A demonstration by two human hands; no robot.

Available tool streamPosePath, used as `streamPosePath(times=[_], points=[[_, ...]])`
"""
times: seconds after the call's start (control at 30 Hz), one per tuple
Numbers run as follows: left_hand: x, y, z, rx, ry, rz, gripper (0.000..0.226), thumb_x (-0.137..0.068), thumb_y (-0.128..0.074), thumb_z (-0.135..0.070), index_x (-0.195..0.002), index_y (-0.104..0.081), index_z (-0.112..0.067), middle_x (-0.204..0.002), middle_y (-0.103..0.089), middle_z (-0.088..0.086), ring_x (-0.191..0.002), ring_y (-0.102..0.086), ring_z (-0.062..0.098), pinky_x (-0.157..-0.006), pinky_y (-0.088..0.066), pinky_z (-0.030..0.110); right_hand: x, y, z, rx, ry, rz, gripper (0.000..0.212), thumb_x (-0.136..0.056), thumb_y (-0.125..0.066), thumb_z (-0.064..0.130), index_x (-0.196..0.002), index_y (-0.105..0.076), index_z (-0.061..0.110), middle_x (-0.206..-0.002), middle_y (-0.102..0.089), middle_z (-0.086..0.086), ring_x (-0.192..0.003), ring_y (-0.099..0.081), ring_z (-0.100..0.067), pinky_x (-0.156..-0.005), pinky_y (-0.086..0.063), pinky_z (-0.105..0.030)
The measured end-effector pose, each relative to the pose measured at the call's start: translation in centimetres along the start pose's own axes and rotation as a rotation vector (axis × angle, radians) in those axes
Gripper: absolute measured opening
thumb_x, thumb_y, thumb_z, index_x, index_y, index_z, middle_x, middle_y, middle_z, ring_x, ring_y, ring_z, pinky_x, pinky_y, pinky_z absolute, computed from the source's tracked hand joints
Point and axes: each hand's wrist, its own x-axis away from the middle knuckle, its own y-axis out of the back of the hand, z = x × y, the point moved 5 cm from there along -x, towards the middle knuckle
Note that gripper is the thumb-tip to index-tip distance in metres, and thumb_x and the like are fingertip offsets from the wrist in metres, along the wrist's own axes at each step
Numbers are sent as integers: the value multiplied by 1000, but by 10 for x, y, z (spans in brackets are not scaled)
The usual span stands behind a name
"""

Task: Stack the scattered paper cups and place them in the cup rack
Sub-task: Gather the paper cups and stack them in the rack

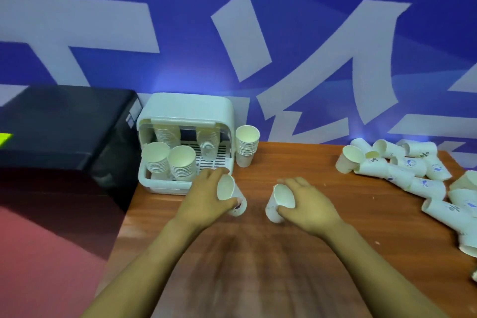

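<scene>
A white cup rack (185, 111) holds four stacks of paper cups, just beyond the left hand (204, 201), whose fingers grasp one cup (231, 195). The right hand (307, 205) grasps another cup (280, 202). Loose cups (402, 170) (tipped over) lie right of its fingers; one stack (246, 146) stands beside the rack.
</scene>
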Motion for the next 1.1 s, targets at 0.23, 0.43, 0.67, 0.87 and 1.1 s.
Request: streamPosePath(times=[0.23,0.43,0.67,0.87,1.1], points=[[7,62,40,-75,8,-92,60,-76,-72,-37,-130,-48,-27,-127,-48,-4,-117,-46,18,-95,-41,33,-16,-13,70,15,77,-18,62,-78,-64,36,-135,-42,33,-135,-45,9,-119,-50,-17,-93,-46,-37],[0,102,67,-71,71,-199,63,-73,-75,-29,-131,-49,-24,-132,-47,-1,-121,-43,24,-99,-38,35,-44,-19,110,28,145,-13,62,-80,-64,38,-137,-41,31,-138,-44,7,-124,-47,-18,-97,-43,-34],[-17,143,95,-49,108,-348,63,-74,-76,-21,-131,-50,-23,-132,-41,1,-122,-41,21,-98,-37,31,-69,-31,160,-75,247,-78,62,-83,-63,33,-140,-40,27,-140,-41,5,-129,-41,-15,-103,-38,-30],[-40,153,104,-39,93,-419,58,-78,-74,-21,-131,-50,-22,-131,-42,1,-123,-39,21,-96,-34,28,-98,-26,190,-124,301,-147,61,-83,-63,37,-139,-39,28,-142,-39,8,-129,-39,-16,-103,-41,-37],[-61,134,124,-52,65,-405,52,-81,-71,-22,-128,-50,-22,-133,-42,-4,-124,-39,18,-91,-36,25,-128,-44,199,-112,299,-147,62,-85,-61,38,-141,-37,27,-143,-38,8,-134,-34,-13,-107,-36,-33]])
